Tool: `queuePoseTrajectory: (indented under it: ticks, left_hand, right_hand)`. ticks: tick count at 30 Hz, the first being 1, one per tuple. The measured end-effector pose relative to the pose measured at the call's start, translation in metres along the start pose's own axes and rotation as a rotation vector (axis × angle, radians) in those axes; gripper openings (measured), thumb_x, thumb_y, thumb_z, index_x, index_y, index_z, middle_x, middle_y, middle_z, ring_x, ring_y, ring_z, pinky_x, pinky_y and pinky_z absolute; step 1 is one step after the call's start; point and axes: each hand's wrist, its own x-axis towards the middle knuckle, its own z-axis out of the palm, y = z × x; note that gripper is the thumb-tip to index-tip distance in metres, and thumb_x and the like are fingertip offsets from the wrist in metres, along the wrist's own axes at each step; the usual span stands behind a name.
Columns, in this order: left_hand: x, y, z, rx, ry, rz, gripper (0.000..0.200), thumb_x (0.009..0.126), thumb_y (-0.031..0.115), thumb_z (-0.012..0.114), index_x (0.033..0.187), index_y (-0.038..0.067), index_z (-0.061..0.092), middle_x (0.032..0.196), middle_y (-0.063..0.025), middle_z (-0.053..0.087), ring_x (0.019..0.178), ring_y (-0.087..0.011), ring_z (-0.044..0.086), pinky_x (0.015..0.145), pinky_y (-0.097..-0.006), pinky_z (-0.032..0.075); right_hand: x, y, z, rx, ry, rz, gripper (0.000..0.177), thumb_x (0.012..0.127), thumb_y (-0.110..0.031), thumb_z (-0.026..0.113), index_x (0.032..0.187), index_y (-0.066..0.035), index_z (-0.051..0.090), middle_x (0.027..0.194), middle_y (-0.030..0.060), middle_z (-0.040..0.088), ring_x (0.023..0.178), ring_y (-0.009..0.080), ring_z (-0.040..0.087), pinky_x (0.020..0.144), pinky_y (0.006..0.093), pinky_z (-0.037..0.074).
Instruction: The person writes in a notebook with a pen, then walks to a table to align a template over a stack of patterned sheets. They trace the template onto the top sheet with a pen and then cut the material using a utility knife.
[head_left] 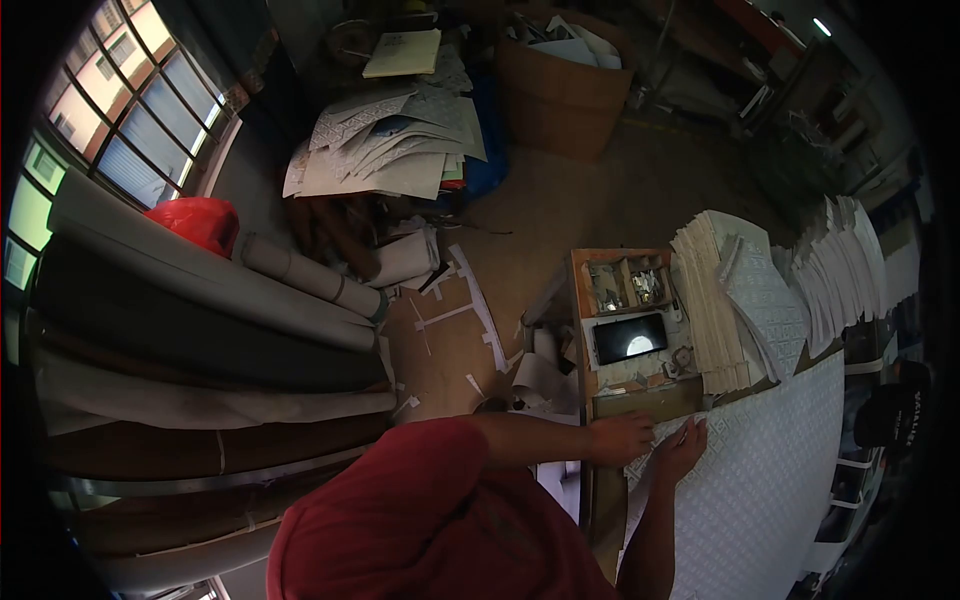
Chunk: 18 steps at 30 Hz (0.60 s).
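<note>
A large pale sheet (755, 480) with a raised geometric pattern covers the work table in front of me. At its near left corner, my left hand (622, 438) has its fingers bent together over the sheet's edge; what they grip, if anything, is hidden. My right hand (682, 452) is close beside it above the patterned sheet, with fingers pinched around something small and pale that I cannot make out. Just beyond both hands lies a bare strip of the table (650, 402).
A phone (630, 339) lies beyond my hands, below a wooden compartment tray (627, 285) of small metal parts. Stacked sheets (712, 300) stand at the right. Large rolls (200, 270) line the left. Paper scraps (478, 310) litter the floor; a cardboard box (560, 95) stands behind.
</note>
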Motion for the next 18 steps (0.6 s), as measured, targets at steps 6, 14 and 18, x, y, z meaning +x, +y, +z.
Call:
queuePoseTrajectory:
  ticks: [6, 14, 18]
  left_hand:
    - [0.002, 0.005, -0.003, 0.104, 0.079, 0.026, 0.016, 0.081, 0.02, 0.064, 0.089, 0.007, 0.07, 0.104, -0.0083, 0.064, 0.112, -0.0278, 0.056, 0.105, -0.0413, 0.043]
    - [-0.021, 0.027, -0.003, 0.149, 0.017, -0.1, 0.035, 0.084, 0.017, 0.065, 0.116, 0.004, 0.07, 0.132, -0.0113, 0.063, 0.138, -0.0342, 0.046, 0.119, -0.0497, 0.034]
    - [-0.04, 0.039, -0.003, 0.143, 0.034, -0.139, 0.04, 0.089, 0.017, 0.065, 0.126, 0.003, 0.067, 0.145, -0.0133, 0.056, 0.145, -0.0364, 0.039, 0.121, -0.0518, 0.031]
  right_hand:
    - [-0.01, 0.003, -0.003, -0.033, -0.062, -0.103, 0.035, 0.1, -0.013, 0.054, 0.13, 0.004, 0.062, 0.145, 0.0257, 0.054, 0.135, 0.0497, 0.046, 0.115, 0.0552, 0.036]
    - [-0.057, -0.029, -0.033, 0.073, -0.146, -0.094, 0.037, 0.099, -0.012, 0.054, 0.131, 0.006, 0.059, 0.148, 0.0241, 0.052, 0.14, 0.0498, 0.041, 0.117, 0.0585, 0.031]
    - [-0.068, -0.044, -0.047, 0.099, -0.159, -0.102, 0.04, 0.097, -0.011, 0.056, 0.134, 0.005, 0.056, 0.15, 0.0233, 0.05, 0.142, 0.0489, 0.039, 0.118, 0.0606, 0.028]
